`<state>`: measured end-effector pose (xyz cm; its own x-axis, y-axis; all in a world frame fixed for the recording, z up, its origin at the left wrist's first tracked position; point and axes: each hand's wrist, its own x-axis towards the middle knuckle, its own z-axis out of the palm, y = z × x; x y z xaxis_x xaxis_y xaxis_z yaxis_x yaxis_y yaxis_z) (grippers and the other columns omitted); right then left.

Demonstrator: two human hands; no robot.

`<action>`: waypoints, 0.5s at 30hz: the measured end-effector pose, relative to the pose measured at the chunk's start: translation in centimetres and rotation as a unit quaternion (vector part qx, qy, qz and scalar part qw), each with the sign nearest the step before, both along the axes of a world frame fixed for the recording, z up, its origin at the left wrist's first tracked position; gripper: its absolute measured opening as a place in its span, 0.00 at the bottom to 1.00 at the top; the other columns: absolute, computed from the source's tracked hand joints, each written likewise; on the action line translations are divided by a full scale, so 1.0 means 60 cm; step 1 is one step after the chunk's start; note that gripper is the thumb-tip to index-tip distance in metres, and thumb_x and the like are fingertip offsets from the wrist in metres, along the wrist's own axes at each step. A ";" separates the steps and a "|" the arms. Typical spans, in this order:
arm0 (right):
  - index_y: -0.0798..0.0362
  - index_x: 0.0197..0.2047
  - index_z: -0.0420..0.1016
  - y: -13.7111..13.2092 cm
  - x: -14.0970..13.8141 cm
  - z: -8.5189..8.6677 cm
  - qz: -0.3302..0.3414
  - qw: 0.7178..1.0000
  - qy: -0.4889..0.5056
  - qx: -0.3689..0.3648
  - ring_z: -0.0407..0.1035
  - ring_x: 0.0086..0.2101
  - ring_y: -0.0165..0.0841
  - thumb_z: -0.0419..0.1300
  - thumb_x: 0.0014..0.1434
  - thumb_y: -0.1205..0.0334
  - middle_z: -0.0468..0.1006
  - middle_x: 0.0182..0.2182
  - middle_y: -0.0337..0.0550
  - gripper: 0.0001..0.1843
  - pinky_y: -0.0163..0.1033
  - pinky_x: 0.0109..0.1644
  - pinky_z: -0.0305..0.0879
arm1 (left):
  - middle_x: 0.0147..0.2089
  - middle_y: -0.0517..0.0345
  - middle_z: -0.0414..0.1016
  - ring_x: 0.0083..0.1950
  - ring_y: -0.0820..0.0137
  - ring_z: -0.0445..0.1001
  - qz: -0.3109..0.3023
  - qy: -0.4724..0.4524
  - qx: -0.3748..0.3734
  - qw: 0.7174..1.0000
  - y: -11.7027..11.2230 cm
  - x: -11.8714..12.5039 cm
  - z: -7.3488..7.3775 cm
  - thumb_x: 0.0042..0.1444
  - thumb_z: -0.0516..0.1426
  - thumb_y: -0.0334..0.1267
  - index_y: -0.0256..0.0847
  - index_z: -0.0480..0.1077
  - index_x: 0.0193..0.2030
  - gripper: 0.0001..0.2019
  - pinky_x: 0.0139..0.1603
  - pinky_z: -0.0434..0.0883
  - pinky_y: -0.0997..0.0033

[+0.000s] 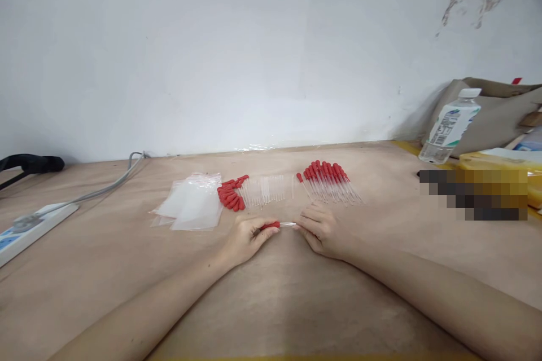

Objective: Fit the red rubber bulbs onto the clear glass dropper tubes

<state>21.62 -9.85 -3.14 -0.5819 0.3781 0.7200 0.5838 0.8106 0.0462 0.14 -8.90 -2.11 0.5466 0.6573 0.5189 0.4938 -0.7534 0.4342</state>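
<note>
Between thumb and fingers, my left hand (248, 240) grips a red rubber dropper bulb (271, 225). A clear glass dropper tube (288, 224) runs from the bulb's end to my right hand (322, 231), whose fingertips are closed on it. Whether the tube sits inside the bulb is too small to tell. Just beyond my left hand lies a pile of loose red bulbs (230, 198). Beside it, a row of clear glass tubes (269, 189) lies side by side. Past my right hand are several droppers (328, 177) with red bulbs fitted on their tubes.
Clear zip bags (197, 206) lie stacked at the left of the bulbs. A white power strip (42, 225) with a grey cable is at far left. On the right stand a water bottle (451, 127), a beige bag (499, 107) and yellow packaging (478, 161). A white wall (254, 56) closes the back.
</note>
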 end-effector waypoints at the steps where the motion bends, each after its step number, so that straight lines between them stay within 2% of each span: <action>1: 0.58 0.28 0.71 -0.001 -0.001 0.001 0.005 1.000 0.000 -0.004 0.55 0.26 0.29 0.47 0.60 0.67 0.66 0.22 0.41 0.14 0.35 0.31 0.53 | 0.31 0.58 0.77 0.29 0.73 0.73 -0.004 0.004 0.001 1.000 -0.001 0.000 0.000 0.55 0.54 0.38 0.39 0.73 0.38 0.09 0.30 0.68 0.76; 9: 0.57 0.27 0.70 -0.003 -0.010 0.000 0.005 0.998 0.020 -0.054 0.57 0.26 0.28 0.47 0.60 0.66 0.66 0.22 0.41 0.14 0.33 0.31 0.54 | 0.32 0.58 0.77 0.30 0.73 0.73 -0.025 0.020 0.001 0.999 -0.003 -0.001 0.001 0.56 0.53 0.39 0.39 0.72 0.39 0.09 0.31 0.68 0.76; 15: 0.57 0.25 0.69 -0.005 -0.017 -0.001 -0.001 0.994 0.026 -0.108 0.58 0.24 0.27 0.47 0.61 0.64 0.66 0.21 0.40 0.16 0.32 0.29 0.54 | 0.32 0.57 0.77 0.30 0.73 0.74 -0.035 0.019 0.033 0.999 0.000 0.000 -0.004 0.56 0.53 0.38 0.39 0.72 0.38 0.09 0.31 0.69 0.75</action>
<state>20.62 -10.15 -3.17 -0.5447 0.5281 0.6515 0.5831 0.7968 -0.1583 0.13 -8.88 -2.32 0.6102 0.5819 0.5376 0.4541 -0.8130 0.3646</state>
